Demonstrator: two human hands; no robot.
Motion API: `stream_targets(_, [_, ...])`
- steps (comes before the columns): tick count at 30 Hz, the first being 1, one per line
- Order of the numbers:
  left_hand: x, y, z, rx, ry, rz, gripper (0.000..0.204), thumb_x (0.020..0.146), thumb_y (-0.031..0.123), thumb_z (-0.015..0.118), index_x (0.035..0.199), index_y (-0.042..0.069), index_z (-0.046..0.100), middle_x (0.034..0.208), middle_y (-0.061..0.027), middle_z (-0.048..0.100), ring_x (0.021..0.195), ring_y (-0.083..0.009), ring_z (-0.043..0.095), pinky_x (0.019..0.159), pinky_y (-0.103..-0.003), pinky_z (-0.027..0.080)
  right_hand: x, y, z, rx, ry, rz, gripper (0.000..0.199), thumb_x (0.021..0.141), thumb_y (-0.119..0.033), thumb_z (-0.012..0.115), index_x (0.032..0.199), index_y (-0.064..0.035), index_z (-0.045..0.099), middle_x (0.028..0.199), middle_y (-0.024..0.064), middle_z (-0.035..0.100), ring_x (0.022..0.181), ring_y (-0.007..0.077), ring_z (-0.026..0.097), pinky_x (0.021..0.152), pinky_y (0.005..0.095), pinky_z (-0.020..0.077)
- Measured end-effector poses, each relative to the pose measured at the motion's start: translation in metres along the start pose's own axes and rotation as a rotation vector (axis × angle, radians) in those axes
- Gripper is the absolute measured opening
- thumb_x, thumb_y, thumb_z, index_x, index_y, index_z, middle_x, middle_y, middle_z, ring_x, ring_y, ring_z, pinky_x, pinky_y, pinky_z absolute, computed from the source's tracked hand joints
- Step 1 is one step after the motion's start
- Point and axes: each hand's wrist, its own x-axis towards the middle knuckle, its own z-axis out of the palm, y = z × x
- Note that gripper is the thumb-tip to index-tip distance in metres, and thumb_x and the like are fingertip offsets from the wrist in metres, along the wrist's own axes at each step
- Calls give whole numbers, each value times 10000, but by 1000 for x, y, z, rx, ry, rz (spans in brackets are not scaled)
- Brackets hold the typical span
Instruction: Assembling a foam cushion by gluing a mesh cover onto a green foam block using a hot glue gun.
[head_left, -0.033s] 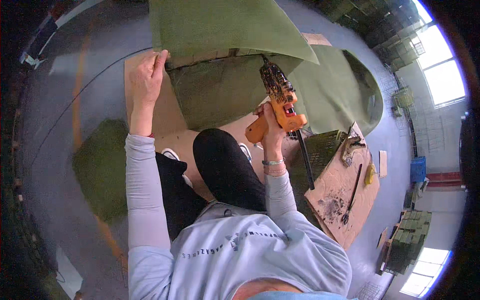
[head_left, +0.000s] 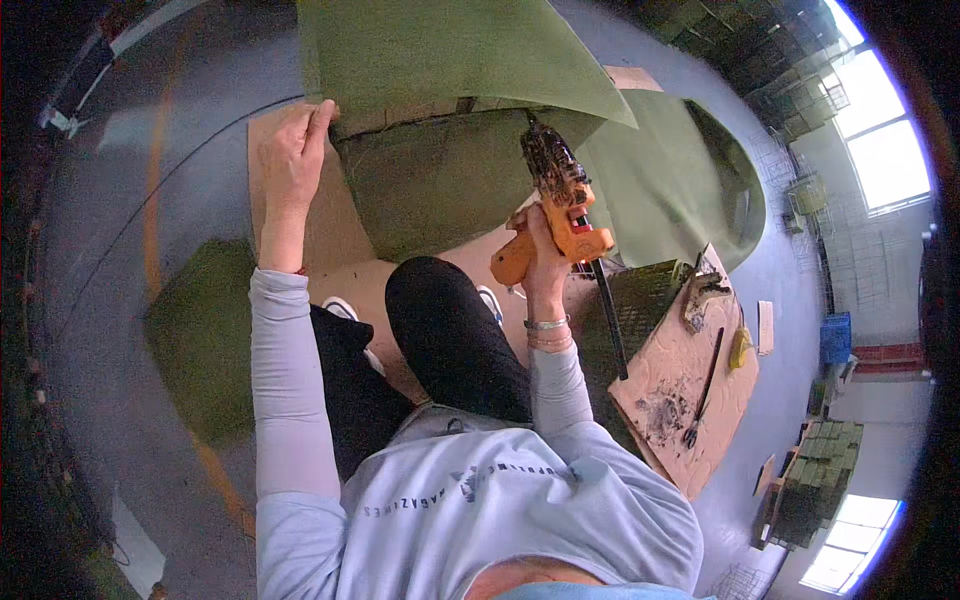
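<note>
In my right hand [head_left: 543, 250] is an orange glue gun [head_left: 575, 235], its front half caked in black residue. A long black glue stick [head_left: 610, 325] sticks out of its back. The nozzle tip points away from me and meets the dark seam under the edge of a green sheet [head_left: 440, 55]. My left hand [head_left: 295, 150] is closed in a pinch at the near left corner of that sheet; the fingertips' exact hold is partly hidden. Below the raised sheet lies another green panel [head_left: 440, 180], with a black line along its far edge.
Cardboard [head_left: 275, 215] lies under the work. To my right, a cardboard-topped stand [head_left: 665, 400] bears scissors [head_left: 692, 435], a yellow-handled tool [head_left: 740, 350] and black scraps. A curved green sheet [head_left: 670, 180] stands beyond it. Another green piece [head_left: 205, 340] lies on the floor to my left.
</note>
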Motion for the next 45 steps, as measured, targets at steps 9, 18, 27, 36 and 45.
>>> stream_targets(9, [1,-1,4,-25,48,42,326,895,320,516,808,33,648,747,-114,631,678,-257,616,587,-327,448,12,8,-24,25,-5,49,314,809,-102,656,1091,-41,534,970,26,574,801,122,561,718,278,498])
stream_targets(18, [2,1,3,35,92,80,323,897,315,512,789,46,652,756,-113,630,686,-271,615,587,-338,455,17,-1,-11,94,7,10,176,840,-70,585,987,-12,507,745,64,548,677,181,552,631,317,474])
stream_targets(27, [3,1,4,31,89,109,323,898,315,509,794,43,649,756,-113,627,686,-277,612,591,-344,455,-3,9,-3,-53,-97,-18,253,777,-32,671,1016,-10,592,987,51,601,862,134,575,768,294,484])
stream_targets(36, [2,0,2,26,82,84,336,900,324,508,795,36,646,760,-108,629,690,-264,614,596,-325,453,-29,-5,27,125,-200,62,260,798,-25,642,1037,-16,539,888,52,608,729,138,600,623,278,511])
stream_targets(45, [1,5,0,8,31,55,303,904,296,503,815,61,671,800,-134,636,727,-281,617,621,-346,450,-24,1,21,43,-163,84,282,788,-15,648,1047,-35,538,895,43,601,722,129,594,626,274,513])
